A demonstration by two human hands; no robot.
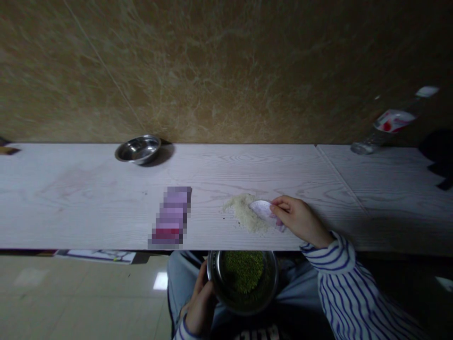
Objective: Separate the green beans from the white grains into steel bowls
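A heap of white, rice-like grains (245, 213) lies spread on the pale wooden tabletop. At its right side my right hand (295, 218) pinches a thin, pale lilac piece with a rounded edge (262, 208), which touches the grains. I cannot make out exactly what this piece is. Below the table's front edge, over my lap, my left hand (203, 297) grips the left rim of a metal bowl (274, 288). Small green beans (244, 271) cover the bowl's bottom. My left fingers are partly hidden behind the bowl.
An empty metal bowl (139, 150) stands by the wall. A pixelated purple-pink rectangular object (171, 212) lies left of the grains. A clear plastic bottle (392, 122) with a white cap stands at the right, near a dark object (440, 153).
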